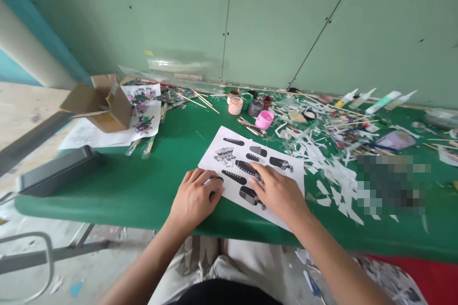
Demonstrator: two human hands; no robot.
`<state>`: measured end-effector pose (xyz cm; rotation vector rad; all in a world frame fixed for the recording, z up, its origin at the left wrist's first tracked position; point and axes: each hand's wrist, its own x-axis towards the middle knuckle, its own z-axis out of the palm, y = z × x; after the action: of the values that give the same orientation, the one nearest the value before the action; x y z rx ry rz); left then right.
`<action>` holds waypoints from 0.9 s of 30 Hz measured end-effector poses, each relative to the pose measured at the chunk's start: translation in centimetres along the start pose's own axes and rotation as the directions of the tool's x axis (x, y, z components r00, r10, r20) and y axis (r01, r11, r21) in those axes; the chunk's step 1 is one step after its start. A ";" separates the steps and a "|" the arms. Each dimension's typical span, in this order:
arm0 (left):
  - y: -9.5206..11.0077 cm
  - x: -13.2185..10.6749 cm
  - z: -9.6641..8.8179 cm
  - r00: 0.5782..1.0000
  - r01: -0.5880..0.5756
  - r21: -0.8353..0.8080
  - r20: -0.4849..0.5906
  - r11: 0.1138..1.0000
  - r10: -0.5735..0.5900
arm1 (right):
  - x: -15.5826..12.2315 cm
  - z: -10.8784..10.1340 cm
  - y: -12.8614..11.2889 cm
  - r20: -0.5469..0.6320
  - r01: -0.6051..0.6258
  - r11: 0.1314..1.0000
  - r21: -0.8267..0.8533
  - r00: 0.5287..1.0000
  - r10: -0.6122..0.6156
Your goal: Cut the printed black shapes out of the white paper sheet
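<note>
A white sheet of paper (229,145) printed with black-and-grey figures and dark rounded shapes lies flat on the green table. My left hand (198,195) rests on its left edge, fingers bent and thumb apart; a dark shape shows partly between thumb and fingers. Over the right part of the sheet is my right hand (281,193), its index finger and thumb stretched out near a printed dark figure (245,167) in the middle. The palm and remaining fingers of that hand cover some of the print. I see nothing held in it.
Paint jars (255,107) and metal pliers-like tools (251,127) stand and lie beyond the sheet. White paper scraps (336,174) spread to the right, with glue bottles (382,102) behind. A cardboard box (110,112) and a grey device (60,171) sit at left.
</note>
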<state>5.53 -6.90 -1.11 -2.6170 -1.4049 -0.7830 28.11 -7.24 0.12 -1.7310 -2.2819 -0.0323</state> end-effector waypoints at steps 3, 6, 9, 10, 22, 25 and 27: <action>-0.1 -0.2 0.0 1.000 0.002 -0.005 0.002 1.000 -0.002 | 2.1 1.4 -0.2 0.041 0.021 1.000 0.001 0.999 -0.021; 0.0 -0.3 0.0 1.000 0.024 0.018 -0.009 1.000 -0.024 | 2.8 2.2 -0.4 0.052 0.017 1.000 0.021 0.998 -0.018; 0.1 -0.3 -0.1 0.999 0.038 0.060 -0.010 0.997 -0.038 | 2.7 2.3 -0.5 0.047 -0.024 0.999 0.045 0.999 0.021; 0.2 -0.3 -0.1 0.999 0.041 0.074 -0.011 0.996 -0.040 | 2.6 2.3 -0.5 0.047 -0.031 0.998 0.055 0.998 0.028; 0.3 -0.5 -0.4 0.996 0.066 0.149 -0.077 0.987 -0.055 | 2.8 1.3 -1.1 0.088 -0.052 0.995 0.087 0.995 0.045; 0.3 -0.6 -0.4 0.997 0.046 0.140 -0.073 0.989 -0.036 | 3.1 1.5 -1.5 0.095 -0.073 0.997 0.023 0.993 0.070; 0.3 -0.6 -0.4 0.996 0.049 0.141 -0.080 0.989 -0.038 | 3.5 1.8 -1.9 0.097 -0.092 0.995 -0.032 0.991 0.095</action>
<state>5.31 -7.69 -0.98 -2.4303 -1.4450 -0.7499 25.06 -4.17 -0.51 -1.8920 -2.2752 0.0416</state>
